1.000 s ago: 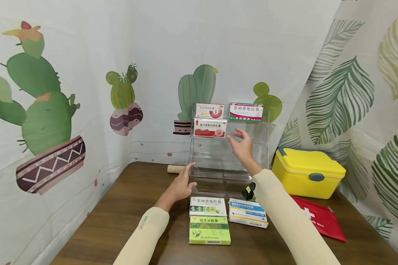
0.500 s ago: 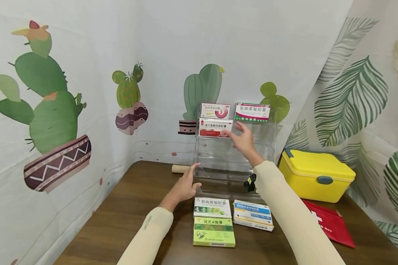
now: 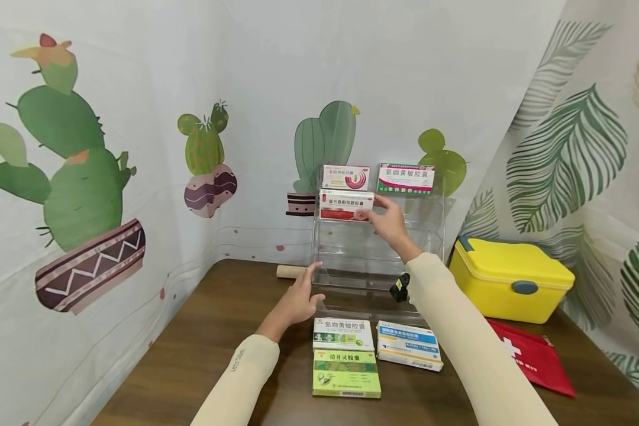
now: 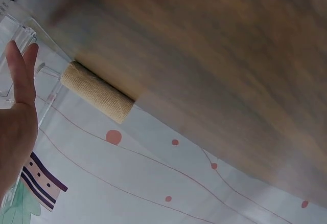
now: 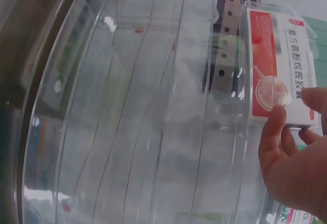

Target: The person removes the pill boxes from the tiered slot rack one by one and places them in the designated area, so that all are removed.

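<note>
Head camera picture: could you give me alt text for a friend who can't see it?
A person's right hand grips one end of a red-and-white box on a clear rack, while the left hand is at the rack's lower left. Two more boxes stand above; three boxes lie on the wooden table, with a yellow case and red pouch at right.

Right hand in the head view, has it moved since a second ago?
Yes, the right hand moved left against the clear plastic rack, and now touches the red-and-white rectangular medicine box.
</note>
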`<move>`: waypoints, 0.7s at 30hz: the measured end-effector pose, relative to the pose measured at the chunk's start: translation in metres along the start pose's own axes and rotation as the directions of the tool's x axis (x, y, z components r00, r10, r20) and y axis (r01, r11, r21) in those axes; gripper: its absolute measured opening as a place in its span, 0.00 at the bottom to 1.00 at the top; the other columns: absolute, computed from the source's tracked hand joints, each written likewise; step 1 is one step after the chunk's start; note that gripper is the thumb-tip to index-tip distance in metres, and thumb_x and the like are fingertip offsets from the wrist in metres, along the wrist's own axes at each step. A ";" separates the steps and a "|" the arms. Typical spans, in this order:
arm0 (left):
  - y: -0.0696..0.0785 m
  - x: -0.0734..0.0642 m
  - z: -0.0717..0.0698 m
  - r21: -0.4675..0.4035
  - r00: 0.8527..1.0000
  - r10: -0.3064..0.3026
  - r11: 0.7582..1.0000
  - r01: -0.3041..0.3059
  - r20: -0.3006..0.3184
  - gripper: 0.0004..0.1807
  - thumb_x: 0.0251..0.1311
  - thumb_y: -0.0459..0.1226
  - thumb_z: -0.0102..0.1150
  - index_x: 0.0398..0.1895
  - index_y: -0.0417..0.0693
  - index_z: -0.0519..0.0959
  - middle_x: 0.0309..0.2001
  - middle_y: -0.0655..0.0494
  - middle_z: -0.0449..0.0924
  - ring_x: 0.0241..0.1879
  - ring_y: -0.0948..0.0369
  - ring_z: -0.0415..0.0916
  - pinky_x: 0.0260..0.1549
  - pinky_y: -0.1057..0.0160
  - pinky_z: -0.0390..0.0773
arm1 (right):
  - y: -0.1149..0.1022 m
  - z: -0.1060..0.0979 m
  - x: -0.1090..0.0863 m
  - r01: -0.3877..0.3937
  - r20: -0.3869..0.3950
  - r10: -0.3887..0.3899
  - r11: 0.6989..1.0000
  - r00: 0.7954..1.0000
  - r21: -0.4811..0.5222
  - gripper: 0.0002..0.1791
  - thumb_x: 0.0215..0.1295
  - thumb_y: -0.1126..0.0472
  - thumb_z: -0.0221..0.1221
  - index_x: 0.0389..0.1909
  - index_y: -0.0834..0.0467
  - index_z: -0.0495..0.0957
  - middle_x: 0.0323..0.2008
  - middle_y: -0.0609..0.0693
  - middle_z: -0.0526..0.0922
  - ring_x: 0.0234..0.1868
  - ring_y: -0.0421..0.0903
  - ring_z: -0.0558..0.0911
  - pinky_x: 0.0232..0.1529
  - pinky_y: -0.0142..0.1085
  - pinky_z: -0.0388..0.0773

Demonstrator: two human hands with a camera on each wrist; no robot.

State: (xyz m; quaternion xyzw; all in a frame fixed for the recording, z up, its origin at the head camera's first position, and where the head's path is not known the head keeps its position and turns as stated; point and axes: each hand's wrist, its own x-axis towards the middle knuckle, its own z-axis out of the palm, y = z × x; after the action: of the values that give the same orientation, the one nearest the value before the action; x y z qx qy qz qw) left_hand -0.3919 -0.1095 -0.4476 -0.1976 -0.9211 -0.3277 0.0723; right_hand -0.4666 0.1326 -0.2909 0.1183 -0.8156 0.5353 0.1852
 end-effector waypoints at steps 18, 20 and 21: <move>0.001 0.001 0.001 0.023 1.000 -0.010 1.000 0.010 -0.007 0.43 0.72 0.43 0.54 0.78 0.72 0.36 0.72 0.33 0.51 0.22 0.56 0.71 0.33 0.50 0.73 | 0.003 0.007 0.000 0.102 -0.089 -0.105 0.994 0.990 -0.044 0.34 0.66 0.61 0.66 0.71 0.55 0.66 0.55 0.62 0.80 0.45 0.57 0.83 0.39 0.43 0.80; 0.001 0.001 0.001 0.022 1.000 -0.011 1.000 0.011 -0.007 0.43 0.73 0.43 0.54 0.78 0.71 0.37 0.72 0.33 0.51 0.24 0.54 0.73 0.35 0.49 0.74 | 0.004 0.006 0.002 0.106 -0.090 -0.112 0.992 0.990 -0.066 0.33 0.67 0.62 0.64 0.71 0.54 0.67 0.55 0.61 0.81 0.40 0.57 0.84 0.36 0.41 0.80; 0.001 0.001 0.001 0.022 1.000 -0.011 1.000 0.011 -0.007 0.43 0.73 0.43 0.54 0.78 0.70 0.37 0.72 0.33 0.52 0.26 0.53 0.74 0.35 0.48 0.74 | 0.004 0.006 0.003 0.110 -0.091 -0.117 0.991 0.989 -0.081 0.31 0.67 0.63 0.64 0.71 0.54 0.67 0.54 0.61 0.81 0.38 0.57 0.85 0.34 0.39 0.80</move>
State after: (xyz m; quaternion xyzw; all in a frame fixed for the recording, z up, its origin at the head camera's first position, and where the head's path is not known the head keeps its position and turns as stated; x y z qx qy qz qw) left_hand -0.3927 -0.1082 -0.4472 -0.1903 -0.9255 -0.3186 0.0759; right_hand -0.4720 0.1291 -0.2951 0.1316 -0.8174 0.4977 0.2585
